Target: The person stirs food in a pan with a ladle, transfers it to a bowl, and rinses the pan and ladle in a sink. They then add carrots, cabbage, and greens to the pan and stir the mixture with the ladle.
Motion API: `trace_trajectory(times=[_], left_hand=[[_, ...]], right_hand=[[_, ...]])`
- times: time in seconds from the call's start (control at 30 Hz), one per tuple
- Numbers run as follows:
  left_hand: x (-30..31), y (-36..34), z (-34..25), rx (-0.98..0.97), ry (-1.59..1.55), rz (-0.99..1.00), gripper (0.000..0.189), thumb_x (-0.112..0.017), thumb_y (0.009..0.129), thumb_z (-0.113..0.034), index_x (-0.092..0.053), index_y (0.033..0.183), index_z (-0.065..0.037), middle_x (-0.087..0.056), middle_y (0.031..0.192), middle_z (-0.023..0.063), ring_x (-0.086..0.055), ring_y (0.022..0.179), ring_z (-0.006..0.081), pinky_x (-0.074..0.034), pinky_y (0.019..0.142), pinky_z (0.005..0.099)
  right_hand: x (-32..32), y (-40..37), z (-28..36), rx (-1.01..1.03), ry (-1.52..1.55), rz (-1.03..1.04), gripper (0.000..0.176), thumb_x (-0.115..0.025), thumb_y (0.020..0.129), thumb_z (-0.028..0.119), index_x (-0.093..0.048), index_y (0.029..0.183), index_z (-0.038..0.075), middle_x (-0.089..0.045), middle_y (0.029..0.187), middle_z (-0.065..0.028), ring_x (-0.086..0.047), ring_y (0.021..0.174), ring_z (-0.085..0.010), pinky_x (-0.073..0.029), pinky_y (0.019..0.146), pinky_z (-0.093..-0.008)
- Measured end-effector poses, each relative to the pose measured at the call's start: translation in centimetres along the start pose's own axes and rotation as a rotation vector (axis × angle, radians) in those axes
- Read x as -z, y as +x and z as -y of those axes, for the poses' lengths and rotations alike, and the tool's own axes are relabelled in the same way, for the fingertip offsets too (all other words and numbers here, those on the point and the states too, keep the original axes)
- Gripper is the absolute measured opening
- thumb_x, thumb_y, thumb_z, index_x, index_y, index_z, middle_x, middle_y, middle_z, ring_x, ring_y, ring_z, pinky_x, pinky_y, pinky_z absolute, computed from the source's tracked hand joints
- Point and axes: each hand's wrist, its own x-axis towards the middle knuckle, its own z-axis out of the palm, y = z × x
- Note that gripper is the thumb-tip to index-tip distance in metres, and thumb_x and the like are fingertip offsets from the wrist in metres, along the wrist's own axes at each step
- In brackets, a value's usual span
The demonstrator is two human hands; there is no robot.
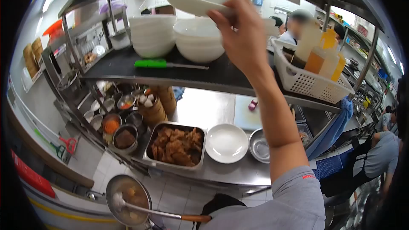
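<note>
My right hand (243, 34) reaches up over the shelf. It is closed on the rim of a shallow white dish (191, 0), pinched between thumb and fingers and held tilted in the air. Just below the dish stand two stacks of white bowls, a left stack (152, 36) and a right stack (198, 40). On the worktop beneath, a round white plate (226, 143) lies beside a metal tray of browned meat pieces (177, 145). My left hand is out of view.
A green-handled knife (151, 64) lies on the shelf (110, 68), left of a white basket (311, 79) of sauce bottles. Below are a metal bowl (260, 145) and a cutting board (247, 117). A wok (128, 200) holds a ladle (170, 214). A co-worker (379, 157) stands right.
</note>
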Motion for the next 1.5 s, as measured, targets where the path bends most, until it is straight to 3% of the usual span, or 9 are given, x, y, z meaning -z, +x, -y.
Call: trace_trajectory(times=[0.07,0.13,0.33,0.67,0.97,1.13,1.2,1.33,1.5], left_hand=[[-0.2,-0.8,-1.1,0.011,-0.013,-0.019,0.019,-0.064,0.089,-0.016,-0.059,0.098,0.001,-0.049,0.061,0.0044,-0.045,0.046,0.0141,-0.037,0.042,0.0308],[0.6,0.8,0.3,-0.052,-0.065,0.043,0.017,-0.059,0.092,-0.014,-0.044,0.098,-0.01,-0.04,0.056,-0.0017,-0.041,0.037,0.0104,-0.037,0.031,0.0279],[1.7,0.3,-0.4,-0.012,-0.135,0.128,0.013,-0.058,0.091,-0.009,-0.045,0.095,-0.007,-0.041,0.056,0.0003,-0.042,0.035,0.0118,-0.037,0.03,0.0279],[3.7,-1.0,-0.7,0.0,-0.044,0.147,0.016,-0.059,0.09,-0.01,-0.044,0.095,-0.008,-0.041,0.055,-0.0003,-0.042,0.036,0.0116,-0.037,0.031,0.0282],[4.3,-2.5,-0.5,0.016,-0.042,0.141,0.017,-0.059,0.09,-0.01,-0.043,0.096,-0.009,-0.041,0.056,-0.0008,-0.041,0.036,0.0102,-0.036,0.031,0.0261],[4.4,-2.8,-0.5,0.052,-0.063,0.121,0.018,-0.06,0.091,-0.011,-0.043,0.098,-0.009,-0.042,0.057,-0.0001,-0.042,0.037,0.0103,-0.035,0.032,0.0257],[4.6,-2.7,0.3,0.062,-0.065,0.122,0.018,-0.06,0.092,-0.01,-0.043,0.098,-0.008,-0.042,0.057,0.0009,-0.042,0.036,0.0112,-0.036,0.032,0.0262],[4.5,-2.5,0.7,0.022,-0.031,0.146,0.016,-0.058,0.092,-0.008,-0.043,0.098,-0.006,-0.043,0.056,0.0015,-0.043,0.036,0.0119,-0.037,0.032,0.0275],[5.4,-1.7,3.1,0.067,0.041,0.117,0.018,-0.059,0.091,-0.008,-0.044,0.1,-0.005,-0.046,0.057,0.0021,-0.046,0.036,0.0122,-0.04,0.032,0.0291]], right_hand=[[3.4,-5.6,2.8,-0.082,0.25,0.036,0.025,-0.076,0.084,0.01,-0.059,0.096,-0.002,-0.057,0.083,-0.0115,-0.065,0.065,-0.0197,-0.049,0.06,-0.0281],[6.7,-11.2,5.5,-0.216,0.339,0.116,0.02,-0.076,0.081,0.003,-0.059,0.092,-0.001,-0.056,0.082,-0.0088,-0.064,0.07,-0.0208,-0.049,0.061,-0.029],[8.2,-27.7,4.1,-0.58,0.06,0.498,0.021,-0.079,0.078,0.004,-0.062,0.09,0.0,-0.06,0.085,-0.0108,-0.066,0.068,-0.0211,-0.05,0.061,-0.0309],[3.2,-49.4,-7.4,-0.749,0.023,0.529,0.013,-0.069,0.087,0.006,-0.058,0.092,0.0,-0.057,0.092,-0.0148,-0.067,0.077,-0.0303,-0.052,0.068,-0.0377],[2.5,-53.8,-9.8,-0.619,-0.213,0.718,0.018,-0.07,0.085,0.009,-0.062,0.1,0.004,-0.061,0.098,-0.0162,-0.064,0.081,-0.0334,-0.05,0.072,-0.0437],[2.1,-49.5,0.7,-0.397,-0.16,0.644,0.028,-0.068,0.086,0.017,-0.064,0.111,0.005,-0.066,0.101,-0.0145,-0.063,0.082,-0.0312,-0.051,0.077,-0.04],[3.1,-44.2,11.8,-0.924,0.352,1.092,0.035,-0.064,0.093,0.026,-0.06,0.121,0.004,-0.067,0.107,-0.0161,-0.067,0.088,-0.0271,-0.054,0.078,-0.0372],[3.2,-47.4,24.8,-0.707,0.739,1.506,0.064,-0.064,0.091,0.033,-0.036,0.143,0.008,-0.058,0.12,-0.0284,-0.064,0.1,-0.0416,-0.053,0.085,-0.0429],[2.3,-45.7,26.8,-0.481,0.211,1.69,0.055,-0.052,0.091,0.013,-0.037,0.143,0.009,-0.055,0.11,-0.024,-0.065,0.08,-0.0451,-0.053,0.067,-0.055]])
